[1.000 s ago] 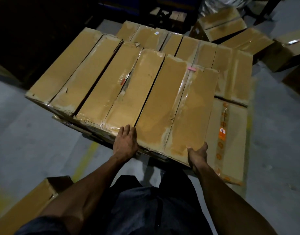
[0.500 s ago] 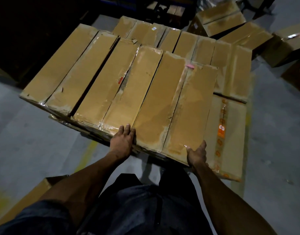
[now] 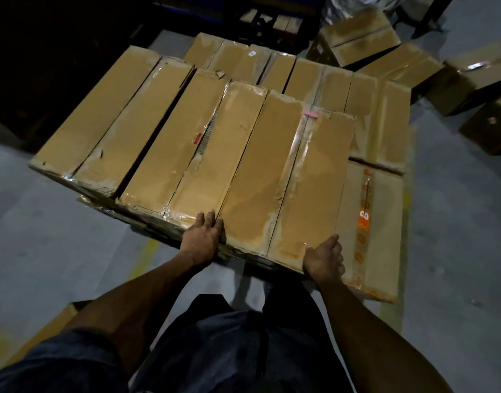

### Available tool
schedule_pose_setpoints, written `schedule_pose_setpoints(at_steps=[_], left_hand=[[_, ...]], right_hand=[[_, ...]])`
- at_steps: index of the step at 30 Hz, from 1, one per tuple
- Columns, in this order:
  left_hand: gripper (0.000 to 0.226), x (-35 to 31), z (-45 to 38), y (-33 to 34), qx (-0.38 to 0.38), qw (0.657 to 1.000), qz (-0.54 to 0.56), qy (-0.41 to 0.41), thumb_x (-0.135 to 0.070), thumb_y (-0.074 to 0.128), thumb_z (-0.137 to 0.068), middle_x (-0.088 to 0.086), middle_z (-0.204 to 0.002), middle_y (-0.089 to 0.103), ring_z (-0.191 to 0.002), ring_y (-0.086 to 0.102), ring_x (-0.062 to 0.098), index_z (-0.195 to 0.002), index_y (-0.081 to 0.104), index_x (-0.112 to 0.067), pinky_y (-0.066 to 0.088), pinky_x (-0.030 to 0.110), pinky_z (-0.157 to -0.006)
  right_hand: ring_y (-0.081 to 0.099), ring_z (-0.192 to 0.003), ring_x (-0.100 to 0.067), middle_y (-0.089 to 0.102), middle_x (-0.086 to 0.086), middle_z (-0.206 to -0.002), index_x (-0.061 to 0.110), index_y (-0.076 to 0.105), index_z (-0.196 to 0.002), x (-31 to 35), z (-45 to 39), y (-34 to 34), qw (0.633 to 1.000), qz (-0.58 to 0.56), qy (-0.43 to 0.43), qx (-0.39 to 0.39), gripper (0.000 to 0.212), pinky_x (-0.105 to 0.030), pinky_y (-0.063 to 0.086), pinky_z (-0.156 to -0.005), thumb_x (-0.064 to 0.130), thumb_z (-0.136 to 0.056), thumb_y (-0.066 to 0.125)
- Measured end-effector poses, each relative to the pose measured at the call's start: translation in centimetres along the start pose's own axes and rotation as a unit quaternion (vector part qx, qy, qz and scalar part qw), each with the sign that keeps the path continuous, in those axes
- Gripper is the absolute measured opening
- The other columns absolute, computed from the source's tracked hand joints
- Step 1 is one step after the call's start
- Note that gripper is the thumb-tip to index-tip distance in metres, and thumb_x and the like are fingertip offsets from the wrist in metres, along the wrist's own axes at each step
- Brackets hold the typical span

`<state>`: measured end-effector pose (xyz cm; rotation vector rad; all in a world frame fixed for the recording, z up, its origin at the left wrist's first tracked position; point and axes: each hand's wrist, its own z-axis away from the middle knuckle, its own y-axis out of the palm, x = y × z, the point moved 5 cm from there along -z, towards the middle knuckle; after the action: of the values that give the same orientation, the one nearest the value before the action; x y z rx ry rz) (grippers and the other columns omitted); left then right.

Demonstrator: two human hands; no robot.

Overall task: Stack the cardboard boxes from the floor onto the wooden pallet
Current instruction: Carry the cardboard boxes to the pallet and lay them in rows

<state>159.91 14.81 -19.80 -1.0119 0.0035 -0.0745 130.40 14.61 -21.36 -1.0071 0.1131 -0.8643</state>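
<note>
While both hands brace the near end, top box (image 3: pixel 283 177) sits on the stack.
Left hand (image 3: pixel 203 239) flat, fingers straight; right hand (image 3: pixel 324 258) cups the corner, probably gripping; stiff, bulky, slick tape — hold the ends.

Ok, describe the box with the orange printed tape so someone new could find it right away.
Start at the big stack of long cardboard boxes in front of the person. Beside the right hand, one box lies lower than the top layer. Unlike its plain brown neighbours, it carries a strip of orange printed tape along its top.

Orange label (image 3: pixel 364 219) on lower box (image 3: pixel 385 236), perhaps "mi".
</note>
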Motion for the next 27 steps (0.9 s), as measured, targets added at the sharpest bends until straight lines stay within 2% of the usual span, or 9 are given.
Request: schedule_pose_setpoints(at_steps=[5, 7, 9, 11, 13, 18, 22, 25, 27], left_hand=[[0.058, 0.0, 0.2, -1.1, 0.031, 0.997, 0.065, 0.004, -0.033, 0.041, -0.104, 0.014, -0.165, 0.011, -0.151, 0.013, 0.037, -0.155, 0.021, -0.015, 0.033, 0.049, -0.116], [0.045, 0.2, 0.6, -1.7, 0.034, 0.996, 0.083, 0.006, -0.039, 0.037, -0.104, 0.014, -0.155, 0.031, -0.141, 0.034, 0.034, -0.142, 0.041, -0.015, 0.042, 0.049, -0.108], [0.039, 0.2, 1.7, -2.5, 0.026, 0.994, 0.103, 0.003, -0.042, 0.038, -0.101, 0.009, -0.138, 0.051, -0.122, 0.053, 0.028, -0.127, 0.054, -0.017, 0.049, 0.045, -0.097], [0.040, 0.3, 3.1, -2.7, 0.021, 0.993, 0.120, -0.006, -0.042, 0.040, -0.101, 0.009, -0.131, 0.059, -0.116, 0.058, 0.028, -0.127, 0.057, -0.016, 0.050, 0.043, -0.096], [0.044, 0.3, 5.1, -2.7, 0.006, 0.994, 0.112, -0.003, -0.042, 0.041, -0.101, 0.012, -0.131, 0.060, -0.118, 0.057, 0.030, -0.131, 0.054, -0.013, 0.048, 0.041, -0.098], [0.043, 1.2, 9.8, -1.5, -0.039, 0.991, 0.130, -0.008, -0.044, 0.044, -0.099, 0.011, -0.129, 0.062, -0.123, 0.054, 0.029, -0.130, 0.055, -0.016, 0.046, 0.041, -0.100], [0.042, 2.6, 13.0, 0.3, -0.075, 0.983, 0.167, -0.033, -0.044, 0.045, -0.098, 0.011, -0.126, 0.064, -0.120, 0.055, 0.029, -0.125, 0.060, -0.015, 0.047, 0.037, -0.095], [0.038, 3.9, 15.7, 1.9, -0.095, 0.972, 0.209, -0.058, -0.040, 0.046, -0.100, 0.012, -0.122, 0.065, -0.115, 0.057, 0.030, -0.121, 0.061, -0.012, 0.044, 0.035, -0.091], [0.051, 4.5, 18.0, 3.1, -0.089, 0.962, 0.245, -0.087, -0.046, 0.037, -0.097, 0.014, -0.126, 0.063, -0.116, 0.056, 0.032, -0.128, 0.059, -0.011, 0.044, 0.035, -0.093]], right_hand=[[-0.002, -0.154, -0.035, -0.015, -0.016, -0.166, 0.014, -0.001, -0.160, 0.1, 3.1, 0.8, 0.989, 0.116, -0.062, 0.060, 0.080, -0.049, 0.009, -0.124, 0.035, -0.100, 0.049], [0.001, -0.154, -0.035, -0.010, -0.016, -0.167, 0.013, 0.011, -0.159, 0.1, 4.1, 0.5, 0.984, 0.140, -0.078, 0.074, 0.073, -0.049, 0.011, -0.124, 0.033, -0.100, 0.047], [0.015, -0.151, -0.034, 0.010, -0.015, -0.166, 0.012, 0.032, -0.153, 0.5, 5.4, 0.0, 0.982, 0.144, -0.096, 0.080, 0.058, -0.048, 0.019, -0.122, 0.030, -0.099, 0.047], [0.038, -0.138, -0.032, 0.038, -0.013, -0.153, 0.011, 0.048, -0.141, 0.8, 6.7, -0.6, 0.984, 0.126, -0.101, 0.074, 0.046, -0.042, 0.034, -0.113, 0.029, -0.098, 0.048], [0.050, -0.127, -0.031, 0.052, -0.011, -0.141, 0.011, 0.052, -0.136, 0.9, 8.3, -1.1, 0.988, 0.095, -0.106, 0.068, 0.042, -0.037, 0.043, -0.102, 0.028, -0.098, 0.050], [0.047, -0.134, -0.031, 0.047, -0.009, -0.149, 0.015, 0.042, -0.150, 0.7, 12.3, -1.4, 0.987, 0.047, -0.128, 0.079, 0.054, -0.039, 0.042, -0.107, 0.038, -0.102, 0.050], [0.054, -0.124, -0.031, 0.056, -0.007, -0.141, 0.022, 0.051, -0.140, 0.2, 14.5, -0.3, 0.982, 0.019, -0.163, 0.090, 0.054, -0.047, 0.048, -0.103, 0.052, -0.096, 0.051], [0.042, -0.140, -0.030, 0.042, -0.007, -0.155, 0.022, 0.042, -0.152, 0.3, 16.2, 1.0, 0.975, 0.038, -0.187, 0.117, 0.061, -0.047, 0.039, -0.113, 0.051, -0.099, 0.050], [0.037, -0.143, -0.030, 0.037, -0.007, -0.159, 0.020, 0.037, -0.155, 0.6, 17.5, 2.0, 0.966, 0.071, -0.213, 0.129, 0.063, -0.045, 0.036, -0.114, 0.051, -0.100, 0.050]])
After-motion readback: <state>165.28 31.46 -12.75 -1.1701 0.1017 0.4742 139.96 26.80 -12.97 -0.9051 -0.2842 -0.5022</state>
